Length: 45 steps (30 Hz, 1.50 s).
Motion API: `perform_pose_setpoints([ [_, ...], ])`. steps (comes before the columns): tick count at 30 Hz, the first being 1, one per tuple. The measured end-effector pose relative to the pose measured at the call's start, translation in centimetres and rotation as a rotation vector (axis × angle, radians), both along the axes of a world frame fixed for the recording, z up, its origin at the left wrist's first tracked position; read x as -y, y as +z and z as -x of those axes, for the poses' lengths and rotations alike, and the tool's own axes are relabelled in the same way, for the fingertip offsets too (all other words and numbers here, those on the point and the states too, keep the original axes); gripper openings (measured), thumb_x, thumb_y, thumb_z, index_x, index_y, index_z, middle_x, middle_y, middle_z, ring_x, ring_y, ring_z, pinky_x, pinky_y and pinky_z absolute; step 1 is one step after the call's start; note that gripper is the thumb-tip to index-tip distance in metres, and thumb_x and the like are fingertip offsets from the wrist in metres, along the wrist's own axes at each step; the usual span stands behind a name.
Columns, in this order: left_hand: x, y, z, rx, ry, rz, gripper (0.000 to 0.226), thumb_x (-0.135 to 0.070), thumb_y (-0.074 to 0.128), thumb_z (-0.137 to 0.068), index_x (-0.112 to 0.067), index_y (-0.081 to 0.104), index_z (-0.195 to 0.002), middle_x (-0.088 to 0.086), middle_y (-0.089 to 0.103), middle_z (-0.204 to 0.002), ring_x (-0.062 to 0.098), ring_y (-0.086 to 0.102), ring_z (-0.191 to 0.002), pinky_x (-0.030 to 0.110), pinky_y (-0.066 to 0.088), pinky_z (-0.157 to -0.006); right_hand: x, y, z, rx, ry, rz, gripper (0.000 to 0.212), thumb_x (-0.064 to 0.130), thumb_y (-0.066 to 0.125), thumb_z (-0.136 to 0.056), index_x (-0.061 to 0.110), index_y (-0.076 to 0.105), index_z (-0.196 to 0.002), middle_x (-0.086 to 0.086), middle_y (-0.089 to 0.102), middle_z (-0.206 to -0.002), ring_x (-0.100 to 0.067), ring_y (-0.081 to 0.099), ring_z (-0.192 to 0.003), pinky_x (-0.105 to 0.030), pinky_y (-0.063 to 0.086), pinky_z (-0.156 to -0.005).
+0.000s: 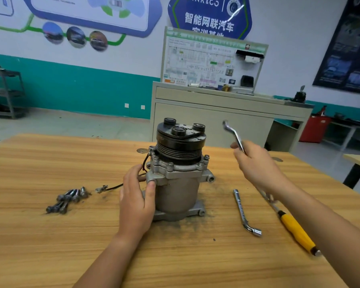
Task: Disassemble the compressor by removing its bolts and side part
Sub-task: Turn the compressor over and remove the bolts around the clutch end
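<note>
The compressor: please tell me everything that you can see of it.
The compressor stands upright on the wooden table, a dull grey metal cylinder with a black grooved pulley on top. Bolts sit in its upper flange; a dark wire trails left. The left hand holds its side.

Person under observation: two limbs in view. Left hand (136, 202) and left forearm (104, 260) are bare, with uncovered skin along the whole visible length down to the lower frame edge. Right hand (256, 163) and right forearm (330, 221) are likewise bare throughout. The nail is cut short (only one shows plainly, on the left hand). Any clothing lies outside the view and cannot be reported.
</note>
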<state>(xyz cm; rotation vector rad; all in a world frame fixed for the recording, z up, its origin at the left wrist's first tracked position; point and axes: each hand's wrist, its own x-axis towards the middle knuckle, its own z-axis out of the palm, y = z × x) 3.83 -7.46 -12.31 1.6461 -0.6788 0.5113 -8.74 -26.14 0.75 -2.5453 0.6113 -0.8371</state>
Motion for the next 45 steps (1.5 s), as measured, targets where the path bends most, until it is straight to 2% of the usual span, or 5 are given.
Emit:
perform_pose_setpoints([
  [18, -0.2, -0.3, 0.1, -0.017, -0.058, 0.056, 0.045, -0.035, 0.040, -0.088, -0.021, 0.036, -0.131, -0.007, 0.035, -0.127, 0.007, 0.046, -0.107, 0.006, 0.030, -0.085, -3.4, 1.8, 0.6, -0.746, -0.120, 1.055, 0.045, -0.003, 0.045, -0.088, 0.004, 0.033, -0.130, 0.002, 0.034, -0.057, -0.014, 0.032, -0.044, -0.025, 0.022, -0.037],
  [23, 0.0, -0.5, 0.0, -0.004, -0.072, 0.061, 0.043, -0.035, 0.039, -0.089, -0.023, 0.034, -0.129, -0.006, 0.035, -0.128, -0.012, 0.044, -0.107, 0.005, 0.030, -0.084, -1.6, 1.8, 0.5, -0.761, -0.062, 1.136, 0.038, 0.021, 0.033, -0.096, 0.006, 0.029, -0.131, 0.003, 0.037, -0.055, -0.013, 0.035, -0.044, -0.024, 0.027, -0.038],
  [31, -0.1, -0.6, -0.5, 0.029, -0.063, 0.024, 0.049, -0.035, 0.038, -0.091, -0.014, 0.036, -0.135, -0.001, 0.035, -0.132, 0.017, 0.046, -0.117, 0.031, 0.036, -0.095, 3.4, 2.6, -0.4, -0.823, 0.032, 1.235, 0.020, 0.011, 0.033, -0.095, 0.012, 0.042, -0.113, 0.005, 0.038, -0.056, -0.011, 0.034, -0.044, -0.023, 0.024, -0.042],
  [37, 0.1, -0.3, -0.5, 0.076, -0.070, -0.007, 0.059, -0.046, 0.029, -0.088, -0.011, 0.037, -0.135, 0.000, 0.035, -0.135, 0.001, 0.039, -0.112, 0.034, 0.034, -0.098, 6.3, 1.9, -5.4, -0.465, 0.091, 1.231, 0.032, 0.001, 0.048, -0.090, 0.010, 0.051, -0.120, -0.008, 0.066, -0.107, -0.026, 0.062, -0.095, -0.040, 0.042, -0.093],
  [45, 0.0, -0.5, -0.5, 0.047, -0.059, -0.010, 0.062, -0.048, 0.028, -0.089, -0.009, 0.035, -0.137, -0.003, 0.032, -0.136, 0.015, 0.040, -0.121, 0.038, 0.035, -0.103, 5.1, 0.4, -8.0, -0.092, 0.307, 1.037, 0.029, -0.022, 0.066, -0.062, -0.010, 0.067, -0.089, -0.025, 0.068, -0.087, -0.038, 0.067, -0.075, -0.051, 0.055, -0.070],
])
